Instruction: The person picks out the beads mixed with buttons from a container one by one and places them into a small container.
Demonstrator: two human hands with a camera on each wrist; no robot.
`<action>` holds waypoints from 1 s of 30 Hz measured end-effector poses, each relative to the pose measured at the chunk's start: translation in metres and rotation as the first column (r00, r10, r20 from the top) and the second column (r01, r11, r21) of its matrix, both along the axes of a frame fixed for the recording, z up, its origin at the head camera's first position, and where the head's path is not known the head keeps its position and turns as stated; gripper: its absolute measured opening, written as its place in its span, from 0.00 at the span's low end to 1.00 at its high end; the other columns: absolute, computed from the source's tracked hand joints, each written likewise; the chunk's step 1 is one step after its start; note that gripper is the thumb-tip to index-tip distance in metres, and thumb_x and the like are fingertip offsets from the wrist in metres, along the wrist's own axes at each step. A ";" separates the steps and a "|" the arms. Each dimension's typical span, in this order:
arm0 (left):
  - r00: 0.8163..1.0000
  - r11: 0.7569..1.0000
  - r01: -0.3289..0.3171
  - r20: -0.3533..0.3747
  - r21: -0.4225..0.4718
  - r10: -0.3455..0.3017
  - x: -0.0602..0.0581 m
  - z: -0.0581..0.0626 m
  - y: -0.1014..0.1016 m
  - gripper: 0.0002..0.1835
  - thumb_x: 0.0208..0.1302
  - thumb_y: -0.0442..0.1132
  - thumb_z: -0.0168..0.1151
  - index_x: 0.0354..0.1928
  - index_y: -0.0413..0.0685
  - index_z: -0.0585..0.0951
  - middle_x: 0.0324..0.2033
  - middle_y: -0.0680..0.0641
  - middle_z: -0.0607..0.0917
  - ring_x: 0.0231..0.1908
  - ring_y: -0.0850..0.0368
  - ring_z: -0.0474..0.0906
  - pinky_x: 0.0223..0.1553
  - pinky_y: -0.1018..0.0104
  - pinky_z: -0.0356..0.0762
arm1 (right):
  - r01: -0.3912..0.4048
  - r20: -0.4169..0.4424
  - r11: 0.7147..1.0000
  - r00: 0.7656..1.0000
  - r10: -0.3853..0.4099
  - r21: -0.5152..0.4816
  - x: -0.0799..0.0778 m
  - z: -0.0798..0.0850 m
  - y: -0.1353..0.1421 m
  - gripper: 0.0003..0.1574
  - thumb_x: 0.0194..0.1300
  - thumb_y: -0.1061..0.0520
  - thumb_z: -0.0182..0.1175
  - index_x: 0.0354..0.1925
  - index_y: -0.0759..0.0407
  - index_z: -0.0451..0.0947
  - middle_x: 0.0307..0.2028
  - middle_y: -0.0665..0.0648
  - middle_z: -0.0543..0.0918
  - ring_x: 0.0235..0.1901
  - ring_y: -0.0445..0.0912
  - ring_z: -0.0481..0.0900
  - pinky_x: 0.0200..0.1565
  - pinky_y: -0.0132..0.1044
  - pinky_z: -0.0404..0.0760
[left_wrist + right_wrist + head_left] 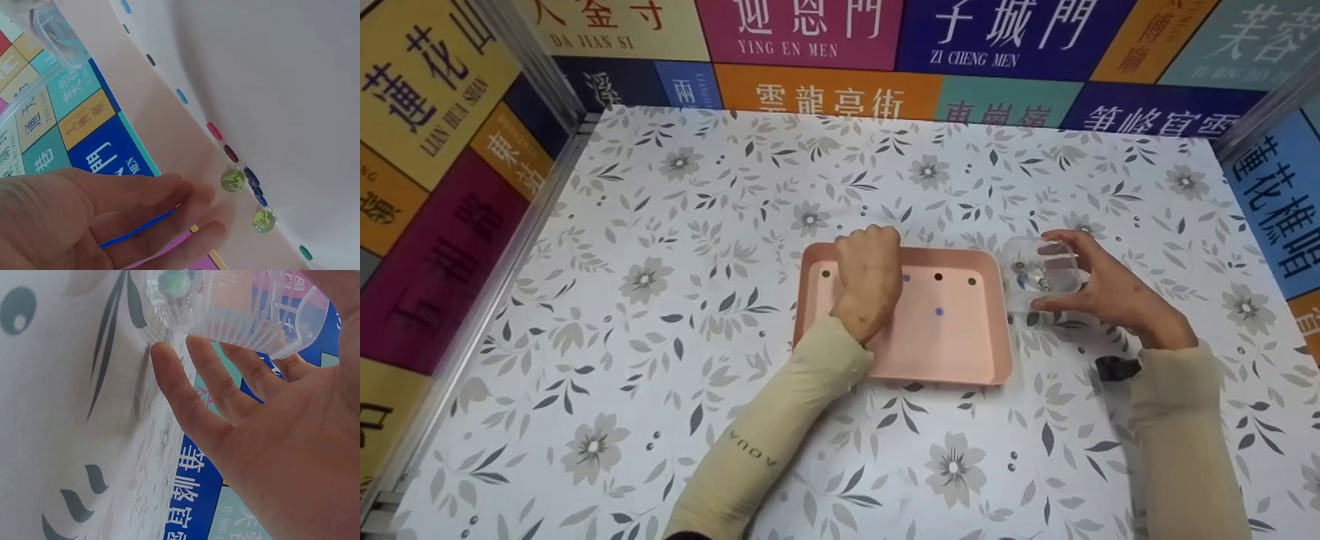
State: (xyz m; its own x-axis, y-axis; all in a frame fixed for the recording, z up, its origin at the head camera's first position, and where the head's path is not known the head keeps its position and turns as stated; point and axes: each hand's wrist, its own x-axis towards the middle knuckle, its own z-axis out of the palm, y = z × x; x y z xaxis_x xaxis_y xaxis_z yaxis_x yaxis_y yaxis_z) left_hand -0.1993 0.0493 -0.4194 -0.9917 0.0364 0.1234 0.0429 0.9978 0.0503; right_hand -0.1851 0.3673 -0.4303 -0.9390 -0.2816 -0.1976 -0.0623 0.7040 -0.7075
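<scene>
My left hand reaches down into a shallow pink tray, over its left part. In the left wrist view its thumb and fingers come close together, with nothing visible between them. Two clear marbles with yellow-green swirls, a nearer marble and another marble, sit on the tray just beyond the fingertips. My right hand grips a clear ribbed plastic container at the tray's right side, thumb and fingers spread around it. Several marbles lie inside, one a green marble.
Small coloured dots, such as a blue dot and a green dot, mark the tray floor. A small black object shows by the right wrist. The tablecloth is floral, and panels with large characters border the table.
</scene>
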 end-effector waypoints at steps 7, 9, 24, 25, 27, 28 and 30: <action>1.000 1.000 -0.006 -0.005 0.001 0.006 0.000 -0.005 -0.003 0.12 0.68 0.34 0.60 0.39 0.56 0.91 0.36 0.51 0.93 0.37 0.54 0.91 0.36 0.58 0.87 | 0.027 0.040 1.000 0.999 -0.027 -0.002 -0.001 0.000 -0.001 0.67 0.55 0.53 0.81 0.80 0.49 0.50 0.76 0.64 0.65 0.74 0.66 0.64 0.64 0.63 0.73; 1.000 1.000 -0.006 -0.001 -0.008 0.006 0.000 -0.007 -0.004 0.12 0.68 0.34 0.60 0.38 0.56 0.91 0.35 0.51 0.93 0.36 0.54 0.91 0.35 0.59 0.87 | 0.037 0.058 0.999 0.998 -0.036 -0.008 -0.001 0.000 -0.002 0.67 0.55 0.53 0.81 0.80 0.48 0.50 0.76 0.63 0.65 0.75 0.65 0.63 0.65 0.64 0.72; 0.998 0.998 0.054 0.010 0.010 -0.054 0.004 -0.014 -0.003 0.10 0.67 0.32 0.63 0.42 0.52 0.90 0.38 0.48 0.93 0.38 0.52 0.91 0.35 0.59 0.89 | 0.035 0.047 0.999 0.998 -0.034 -0.015 0.004 0.001 0.000 0.67 0.56 0.54 0.80 0.81 0.50 0.49 0.76 0.66 0.65 0.76 0.68 0.61 0.66 0.68 0.70; 0.998 0.998 0.055 0.022 0.023 -0.056 0.004 -0.014 -0.004 0.10 0.67 0.32 0.63 0.43 0.51 0.90 0.38 0.47 0.93 0.38 0.52 0.91 0.35 0.59 0.89 | 0.033 0.046 0.999 0.998 -0.033 -0.015 0.004 0.001 -0.001 0.67 0.56 0.53 0.80 0.81 0.50 0.49 0.76 0.66 0.65 0.75 0.68 0.61 0.66 0.68 0.70; 0.998 0.998 0.052 0.041 0.047 -0.054 0.004 -0.015 -0.004 0.11 0.67 0.31 0.63 0.44 0.50 0.90 0.39 0.46 0.93 0.39 0.52 0.91 0.36 0.59 0.89 | 0.032 0.050 0.999 0.998 -0.031 -0.018 0.003 0.001 -0.001 0.67 0.56 0.53 0.80 0.81 0.49 0.49 0.76 0.66 0.65 0.75 0.68 0.61 0.66 0.68 0.70; 0.998 0.997 0.049 0.046 0.058 -0.052 0.004 -0.015 -0.004 0.11 0.66 0.31 0.64 0.44 0.50 0.90 0.39 0.46 0.93 0.39 0.52 0.91 0.37 0.59 0.89 | 0.032 0.050 0.999 0.998 -0.031 -0.019 0.002 0.000 -0.001 0.67 0.56 0.53 0.80 0.81 0.49 0.49 0.76 0.66 0.65 0.75 0.67 0.61 0.66 0.68 0.70; 0.997 0.996 0.048 0.051 0.069 -0.052 0.004 -0.014 -0.004 0.11 0.66 0.30 0.64 0.45 0.49 0.90 0.39 0.46 0.93 0.38 0.52 0.91 0.37 0.59 0.89 | 0.038 0.048 0.999 0.998 -0.038 -0.015 0.002 0.000 -0.001 0.67 0.56 0.53 0.81 0.80 0.49 0.50 0.76 0.65 0.66 0.76 0.66 0.62 0.66 0.66 0.70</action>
State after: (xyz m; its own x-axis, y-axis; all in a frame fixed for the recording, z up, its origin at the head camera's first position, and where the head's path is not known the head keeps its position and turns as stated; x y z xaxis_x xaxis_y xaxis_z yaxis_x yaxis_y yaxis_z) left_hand -0.1955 0.0453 -0.4336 -0.9941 0.0792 0.0745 0.0879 0.9888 0.1209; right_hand -0.1831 0.3658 -0.4299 -0.9386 -0.2493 -0.2383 -0.0015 0.6939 -0.7200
